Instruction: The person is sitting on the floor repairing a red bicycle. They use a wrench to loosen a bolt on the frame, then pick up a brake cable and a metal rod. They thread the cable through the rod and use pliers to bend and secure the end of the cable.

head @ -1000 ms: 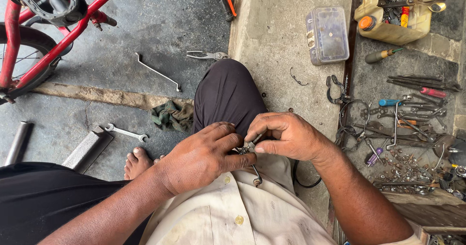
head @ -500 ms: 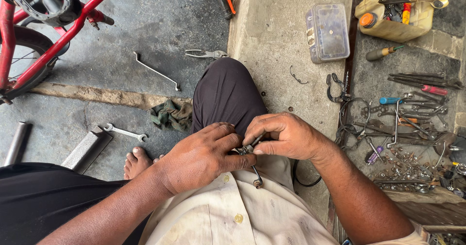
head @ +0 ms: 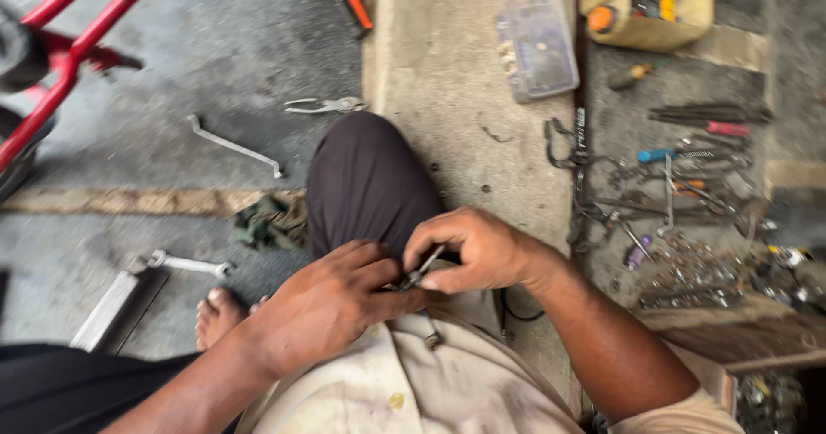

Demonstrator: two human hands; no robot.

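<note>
Over my bent knee in dark trousers, both hands meet on a small metal part. My left hand grips it from the left with curled fingers. My right hand pinches it from the right between thumb and fingers. A short piece of it hangs down over my beige shirt. The part is mostly hidden by my fingers and the frame is blurred.
A red bicycle frame stands at the top left. Pliers, a bent rod, a wrench and a rag lie on the floor. A clear plastic box sits on the concrete ledge. Many tools lie at the right.
My hands stay together on the small part with little movement. The view has shifted slightly, so the bicycle sits further toward the top left.
</note>
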